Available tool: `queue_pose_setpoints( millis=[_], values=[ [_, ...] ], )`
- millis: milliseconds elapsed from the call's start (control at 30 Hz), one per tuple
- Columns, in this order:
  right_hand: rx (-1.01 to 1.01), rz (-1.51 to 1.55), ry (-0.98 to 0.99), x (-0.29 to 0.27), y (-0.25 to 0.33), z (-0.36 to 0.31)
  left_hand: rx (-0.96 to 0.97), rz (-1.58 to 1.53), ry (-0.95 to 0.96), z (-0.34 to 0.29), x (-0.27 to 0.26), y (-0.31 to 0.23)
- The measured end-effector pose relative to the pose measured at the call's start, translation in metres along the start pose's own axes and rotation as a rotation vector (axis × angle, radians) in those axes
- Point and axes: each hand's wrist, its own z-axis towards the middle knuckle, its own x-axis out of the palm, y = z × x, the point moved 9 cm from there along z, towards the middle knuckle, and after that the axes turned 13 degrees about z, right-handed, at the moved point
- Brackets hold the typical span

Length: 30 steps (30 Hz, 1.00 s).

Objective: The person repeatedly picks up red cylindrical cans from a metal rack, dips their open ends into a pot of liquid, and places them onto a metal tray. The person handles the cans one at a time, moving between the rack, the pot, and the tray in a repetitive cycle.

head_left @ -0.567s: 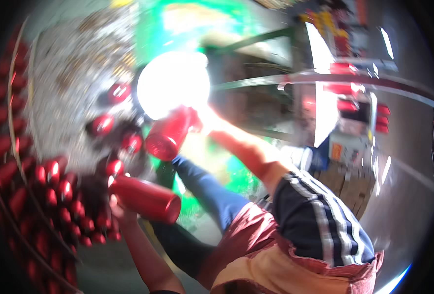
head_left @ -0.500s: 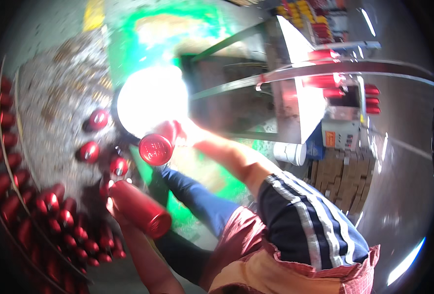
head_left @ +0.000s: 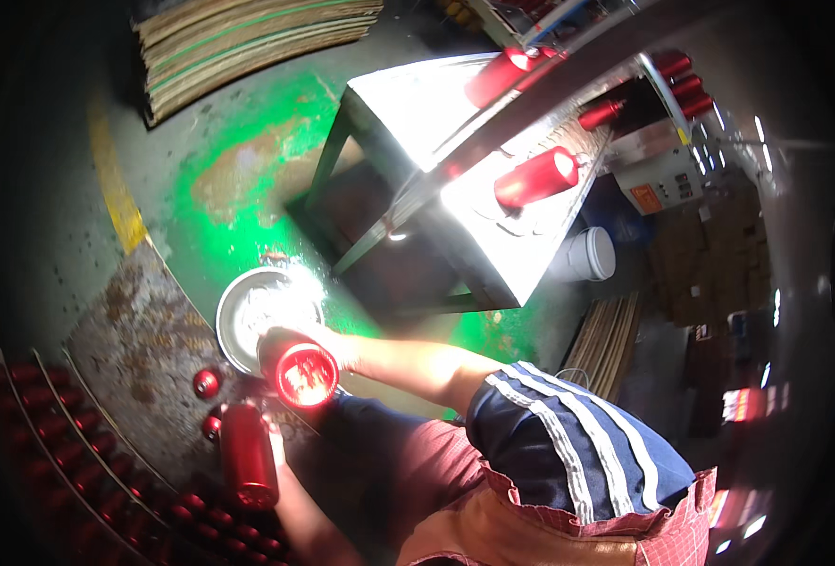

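Note:
A shiny red metal cylinder (head_left: 248,462) is in my left hand (head_left: 274,436), low at the left, its base toward me. My fingers wrap around its far end, partly hidden behind it. My right hand (head_left: 337,347) is closed on a second red metal cylinder (head_left: 295,363), whose round, recessed base faces up at me. That cylinder overlaps the near rim of a round metal basin (head_left: 233,330); I cannot tell whether they touch. Strong glare washes out the basin's inside. Two more red cylinders (head_left: 207,382) stand just beyond my left hand on a worn, stained board.
Many red cylinders (head_left: 35,424) stand in rows behind curved rails at the lower left. A metal table (head_left: 399,94) bears several red cylinders (head_left: 535,179). A white bucket (head_left: 589,253) is beside it; stacked boards (head_left: 257,47) lie at the back.
My view has turned, bringing the table top and stacked boards into sight. Both hands keep their cylinders. The left one now points more straight away from me, and the two are closer together.

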Motion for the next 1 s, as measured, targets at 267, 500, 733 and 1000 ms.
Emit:
queue_pose_setpoints(
  millis=[267, 500, 733, 1000],
  values=[
    [-0.057, 0.147, 0.115, 0.121, 0.058, -0.160, 0.170, 0.469, -0.161, -0.108, 0.052, -0.035],
    [-0.447, -0.037, 0.032, 0.138, 0.147, -0.401, 0.239, 0.748, -0.136, -0.155, 0.219, 0.027],
    [-0.680, -0.014, -0.171, 0.081, 0.219, -0.562, 0.164, 0.936, 0.179, -0.115, 0.463, 0.176],
    [-0.802, 0.251, -0.377, -0.011, 0.325, -0.711, 0.079, 1.043, 0.440, -0.052, 0.671, 0.383]
  ],
)
